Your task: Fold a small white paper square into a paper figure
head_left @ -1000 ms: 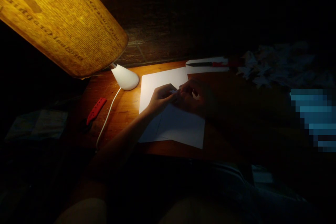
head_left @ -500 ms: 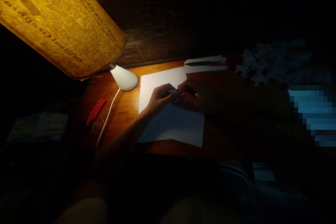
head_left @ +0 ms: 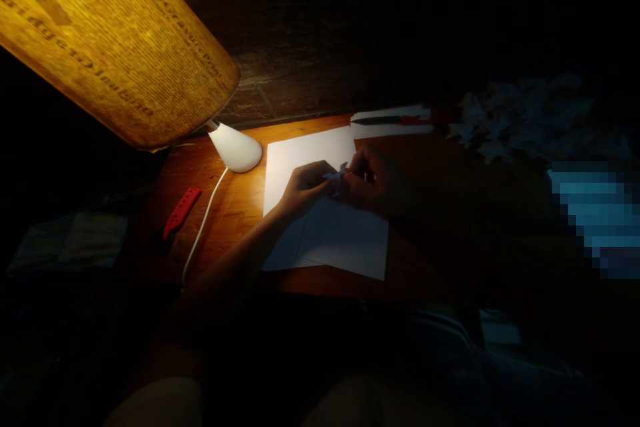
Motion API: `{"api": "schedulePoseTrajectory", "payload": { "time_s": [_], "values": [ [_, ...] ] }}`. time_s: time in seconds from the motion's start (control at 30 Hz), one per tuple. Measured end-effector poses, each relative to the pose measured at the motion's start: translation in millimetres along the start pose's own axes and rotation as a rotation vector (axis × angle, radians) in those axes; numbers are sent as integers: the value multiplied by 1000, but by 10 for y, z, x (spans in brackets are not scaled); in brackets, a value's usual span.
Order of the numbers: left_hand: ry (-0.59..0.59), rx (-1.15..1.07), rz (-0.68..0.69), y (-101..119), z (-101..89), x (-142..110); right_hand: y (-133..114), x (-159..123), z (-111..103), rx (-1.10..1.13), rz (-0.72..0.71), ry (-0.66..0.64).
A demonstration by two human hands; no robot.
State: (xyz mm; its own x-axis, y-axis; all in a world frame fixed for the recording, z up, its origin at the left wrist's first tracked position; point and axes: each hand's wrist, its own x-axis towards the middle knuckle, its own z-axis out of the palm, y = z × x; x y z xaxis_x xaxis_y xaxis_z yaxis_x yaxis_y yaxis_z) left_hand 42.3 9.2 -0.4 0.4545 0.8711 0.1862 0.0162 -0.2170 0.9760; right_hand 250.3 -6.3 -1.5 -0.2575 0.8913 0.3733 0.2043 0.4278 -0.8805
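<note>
Between my two hands is a small folded piece of white paper (head_left: 338, 178) with pointed ends, partly covered by fingers. My left hand (head_left: 306, 187) pinches its left side, thumb and fingers pressed together. My right hand (head_left: 373, 180), in shadow, pinches it from the right with bent fingers. Both hands are just above white paper sheets (head_left: 345, 240) that lie overlapping on the wooden table (head_left: 235, 213).
A lamp with a yellow printed shade (head_left: 130, 47) and a white base (head_left: 237, 149) stands at left, its white cord (head_left: 205, 227) trailing forward. A red-handled tool (head_left: 183, 210) lies beside it. Behind are a dark-bladed knife (head_left: 377, 121) on paper and a pile of folded papers (head_left: 525, 120).
My right hand's fingers have shifted slightly on the folded paper, and more of its pointed shape shows between the hands. My left hand stays almost in place.
</note>
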Motion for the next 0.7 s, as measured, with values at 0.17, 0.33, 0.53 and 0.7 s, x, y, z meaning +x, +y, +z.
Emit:
{"api": "schedulePoseTrajectory", "payload": {
  "time_s": [0.17, 0.33, 0.53, 0.7],
  "values": [
    [-11, -33, 7, 9, 1, 1, 57, 36, 19, 83, 13, -6],
    [50, 6, 4, 11, -8, 5, 43, 44, -22, 3, -41, -41],
    [73, 4, -14, 20, 1, 5, 18, 53, -3, -36, -96, 10],
    [58, -13, -23, 20, -1, 11, 7, 53, 21, -20, -62, 37]
  ]
}}
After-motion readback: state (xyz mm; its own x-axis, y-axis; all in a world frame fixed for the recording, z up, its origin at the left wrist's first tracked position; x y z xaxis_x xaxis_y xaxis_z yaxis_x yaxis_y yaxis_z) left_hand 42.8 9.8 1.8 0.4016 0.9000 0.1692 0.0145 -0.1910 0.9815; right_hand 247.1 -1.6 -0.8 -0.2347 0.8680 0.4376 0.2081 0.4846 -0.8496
